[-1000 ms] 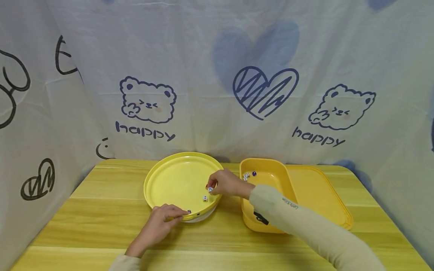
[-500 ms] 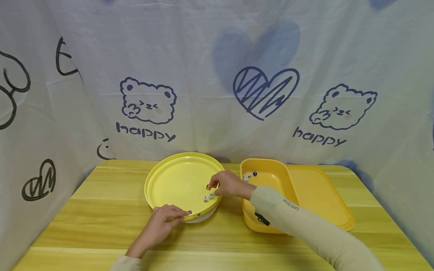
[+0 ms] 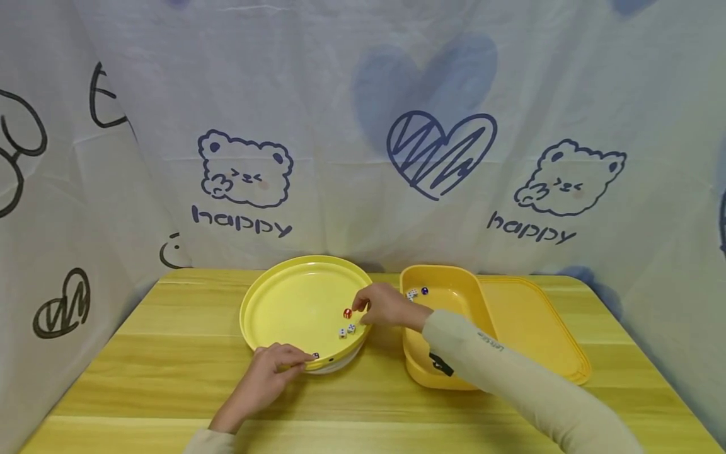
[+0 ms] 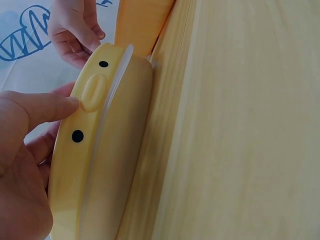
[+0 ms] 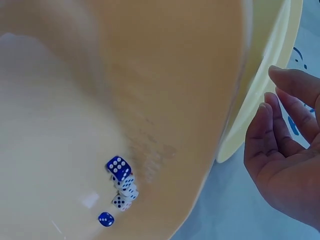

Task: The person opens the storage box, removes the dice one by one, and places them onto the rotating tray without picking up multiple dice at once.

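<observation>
A round yellow tray (image 3: 295, 309) stands on the table, and two black dots and a raised beak shape mark its side in the left wrist view. My left hand (image 3: 271, 373) grips its near rim, the thumb outside and fingers behind. A small dark die (image 3: 316, 356) shows at that hand's fingertips; whether they touch it I cannot tell. My right hand (image 3: 384, 306) hovers at the tray's right edge, fingers loosely bent with nothing between them. Near it inside the tray are a red die (image 3: 348, 313) and two white dice, one white die (image 3: 343, 333) beside another white die (image 3: 351, 328).
To the right stands a deep orange-yellow box (image 3: 454, 302), partly covered by my right sleeve. White dice (image 5: 125, 190) and a blue die (image 5: 118, 167) lie in it, with another blue die (image 5: 106, 219) nearby. A flat orange lid (image 3: 533, 321) lies right of the box.
My right hand has let go of a white die beside the other white one in the tray. It has drawn slightly right, uncovering the red die. The left hand stays put.
</observation>
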Motion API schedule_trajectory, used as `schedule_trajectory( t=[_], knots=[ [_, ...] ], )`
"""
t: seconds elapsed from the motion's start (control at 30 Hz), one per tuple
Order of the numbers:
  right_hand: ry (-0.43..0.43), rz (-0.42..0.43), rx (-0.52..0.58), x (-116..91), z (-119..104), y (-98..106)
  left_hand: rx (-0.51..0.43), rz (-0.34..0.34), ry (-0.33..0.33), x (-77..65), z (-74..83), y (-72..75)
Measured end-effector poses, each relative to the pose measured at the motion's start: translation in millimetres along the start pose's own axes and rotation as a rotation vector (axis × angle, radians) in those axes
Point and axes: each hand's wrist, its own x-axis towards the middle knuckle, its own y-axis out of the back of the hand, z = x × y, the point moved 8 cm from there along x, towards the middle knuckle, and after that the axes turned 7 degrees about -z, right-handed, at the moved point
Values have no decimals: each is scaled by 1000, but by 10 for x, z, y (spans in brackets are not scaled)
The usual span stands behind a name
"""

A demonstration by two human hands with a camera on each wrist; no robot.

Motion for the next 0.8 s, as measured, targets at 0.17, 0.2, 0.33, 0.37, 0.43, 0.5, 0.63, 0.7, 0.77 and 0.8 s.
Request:
schedule_trajectory(
  t=[0.17, 0.2, 0.33, 0.37, 0.43, 0.5, 0.63, 0.7, 0.77, 0.8],
  knots=[
    [-4, 29, 15, -29, 58, 117, 5, 8, -11, -2, 7, 10],
    [3, 40, 21, -35, 72, 147, 2, 7, -11, -2, 8, 11],
    [2, 81, 59, -55, 174, 283, -3, 7, -9, 1, 11, 18],
    [-1, 94, 68, -63, 209, 325, -1, 10, -10, 1, 12, 19],
    [-23, 122, 94, -79, 304, 403, 1, 14, -10, 3, 13, 24],
    [-50, 162, 134, -96, 415, 483, 6, 17, -13, 4, 14, 29],
    [-122, 244, 236, -151, 657, 621, 7, 21, -13, 2, 13, 38],
    [-184, 286, 316, -188, 811, 663, 7, 19, -10, 1, 11, 36],
    [-248, 325, 411, -233, 960, 680, 2, 16, -6, 0, 9, 31],
    [-273, 346, 453, -256, 1025, 683, 1, 15, -4, -2, 9, 30]
  ],
)
